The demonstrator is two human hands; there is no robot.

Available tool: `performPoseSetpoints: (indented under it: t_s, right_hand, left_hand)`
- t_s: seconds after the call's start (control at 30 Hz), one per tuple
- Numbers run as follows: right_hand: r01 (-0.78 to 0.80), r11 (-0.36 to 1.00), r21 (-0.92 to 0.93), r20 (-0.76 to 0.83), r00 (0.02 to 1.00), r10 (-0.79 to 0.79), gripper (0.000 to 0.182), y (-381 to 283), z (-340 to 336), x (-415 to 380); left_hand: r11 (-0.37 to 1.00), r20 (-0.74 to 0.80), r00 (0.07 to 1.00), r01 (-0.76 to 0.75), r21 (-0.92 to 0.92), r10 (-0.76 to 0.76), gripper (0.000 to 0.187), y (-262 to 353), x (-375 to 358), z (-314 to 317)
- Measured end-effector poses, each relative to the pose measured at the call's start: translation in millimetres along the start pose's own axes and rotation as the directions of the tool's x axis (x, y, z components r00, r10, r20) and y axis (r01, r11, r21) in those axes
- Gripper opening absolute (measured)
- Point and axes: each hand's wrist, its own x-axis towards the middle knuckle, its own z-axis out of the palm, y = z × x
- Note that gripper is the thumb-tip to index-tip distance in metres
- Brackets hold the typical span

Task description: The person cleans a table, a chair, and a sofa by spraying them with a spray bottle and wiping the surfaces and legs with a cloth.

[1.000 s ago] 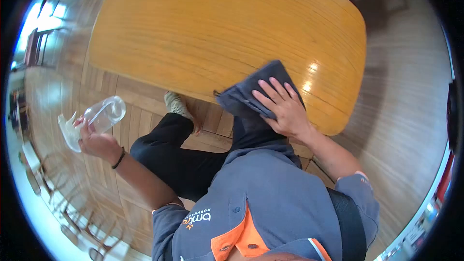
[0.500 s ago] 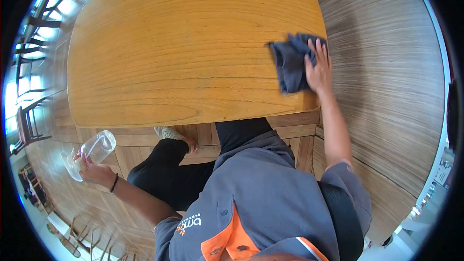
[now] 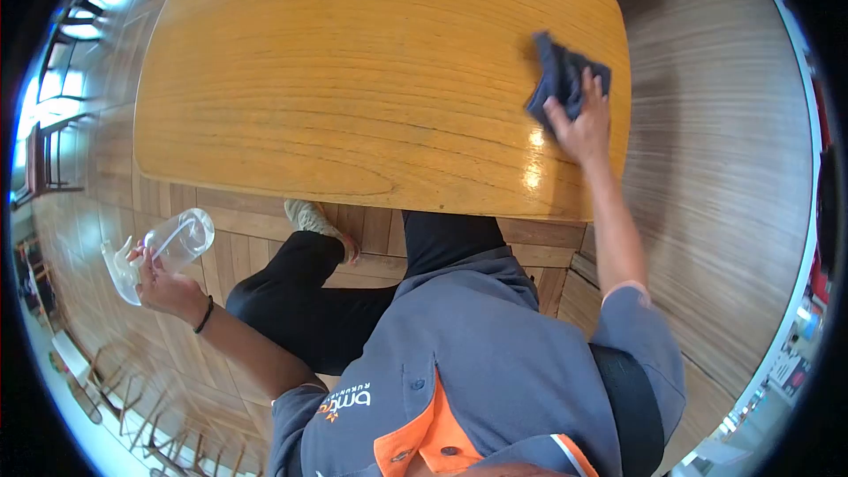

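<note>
Out to the left, past the table's near edge, my left hand (image 3: 168, 287) is closed round the neck of a clear spray bottle (image 3: 184, 237) with a white trigger head. The bottle is tilted, its base toward the table. My right hand (image 3: 587, 128) presses a crumpled dark grey cloth (image 3: 565, 79) on the right part of the wooden table (image 3: 353, 79). Its fingers lie over the cloth's right side, and the thumb rests on the lower edge. A shiny patch shows on the wood just below the cloth.
A wood-grain panel (image 3: 715, 168) runs along the table's right side. Dark chairs (image 3: 44, 155) stand far left on the tiled floor, with more chairs at the lower left. My legs and one shoe (image 3: 314, 219) are at the table's near edge.
My right hand has slid the cloth away from the table's near right corner, bunching it smaller. The view has shifted slightly. My left hand still holds the bottle, now a little higher in view.
</note>
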Motion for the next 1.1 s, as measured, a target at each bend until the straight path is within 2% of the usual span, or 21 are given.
performPoseSetpoints:
  t_s: [0.03,0.1,0.17,0.2,0.3,0.4,0.5,0.53,0.6,0.63,0.67,0.73,0.8,0.83,0.9,0.93,0.97,1.0,1.03,1.07,1.1]
  right_hand:
    - [0.079,0.996,0.049,0.010,0.997,-0.080,0.084,-35,-2,-22]
    - [0.283,0.957,0.063,0.158,0.944,-0.290,0.085,-100,-3,-60]
    - [0.334,0.920,0.207,0.273,0.883,-0.382,0.082,-158,-1,-78]
    - [0.355,0.905,0.234,0.270,0.871,-0.411,0.081,-176,7,-76]
    - [0.430,0.862,0.269,0.237,0.838,-0.492,0.075,-214,21,-48]
    - [0.551,0.789,0.272,0.151,0.786,-0.600,0.067,-238,47,3]
    - [0.616,0.750,0.242,0.068,0.760,-0.646,0.062,-266,79,64]
    - [0.618,0.754,0.225,0.037,0.767,-0.640,0.061,-276,90,85]
    - [0.606,0.775,0.181,-0.030,0.791,-0.611,0.057,-294,110,122]
    - [0.557,0.812,0.176,-0.059,0.829,-0.556,0.057,-299,119,129]
    - [0.515,0.839,0.175,-0.097,0.857,-0.506,0.056,-305,129,138]
    - [0.451,0.878,0.161,-0.130,0.891,-0.434,0.054,-319,141,150]
    - [0.420,0.895,0.151,-0.105,0.907,-0.408,0.053,-317,146,147]
    - [0.414,0.897,0.154,-0.089,0.910,-0.404,0.053,-313,149,146]
    - [0.364,0.914,0.177,-0.011,0.930,-0.368,0.055,-307,145,140]
    - [0.239,0.944,0.226,0.121,0.955,-0.271,0.058,-307,126,122]
    - [0.016,0.962,0.273,0.282,0.955,-0.096,0.060,-306,114,99]
    - [-0.037,0.971,0.235,0.352,0.935,-0.050,0.059,-301,99,77]
    - [-0.289,0.896,0.337,0.608,0.793,0.027,0.049,-279,99,55]
    - [-0.403,0.901,0.159,0.717,0.674,0.175,0.036,-299,51,40]
    - [-0.793,0.503,0.344,0.849,0.491,0.195,0.034,-319,14,21]
  left_hand:
    - [0.998,0.015,0.999,-0.032,0.050,0.032,0.016,-2,-1,-1]
    - [0.984,0.053,0.994,-0.101,0.146,0.095,0.016,-6,-1,-5]
    - [0.999,0.016,1.000,-0.008,-0.051,0.008,0.015,-15,6,-11]
    - [0.988,0.003,0.999,0.035,-0.150,-0.035,0.015,-18,9,-14]
    - [0.996,0.032,0.999,-0.010,-0.089,0.013,0.016,-9,2,-8]
    - [0.994,0.050,0.999,0.013,-0.108,-0.008,0.015,14,-8,4]
    - [0.997,0.076,0.995,-0.063,0.054,0.059,0.016,23,-15,7]
    - [0.988,-0.012,0.997,0.075,-0.133,-0.078,0.017,27,-15,12]
    - [0.992,-0.043,0.996,0.067,-0.102,-0.072,0.017,16,-15,7]
    - [0.994,-0.063,0.996,0.062,-0.087,-0.067,0.017,11,-14,5]
    - [1.000,-0.056,0.998,0.008,0.017,-0.007,0.019,8,-15,5]
    - [0.995,-0.177,0.980,0.081,-0.063,-0.091,0.019,-5,-10,5]
    - [0.972,-0.218,0.964,0.186,0.142,-0.153,0.019,-12,-5,-4]
    - [0.969,-0.176,0.984,0.075,0.233,-0.034,0.018,-17,-8,-10]
    - [0.919,-0.080,0.996,-0.003,0.394,0.038,0.019,6,-11,-25]
    - [0.882,-0.035,0.999,0.009,0.471,0.009,0.020,35,-10,-33]
    - [0.939,-0.206,0.916,0.340,-0.056,-0.344,0.022,80,-2,-28]
    - [0.932,-0.098,0.951,0.307,0.191,-0.293,0.014,124,7,-39]
    - [0.935,-0.103,0.940,0.336,0.113,-0.326,0.020,145,12,-55]
    - [0.931,-0.107,0.927,0.363,0.033,-0.358,0.027,166,17,-71]
    - [0.825,-0.102,0.844,0.480,-0.297,-0.527,0.033,204,41,-78]
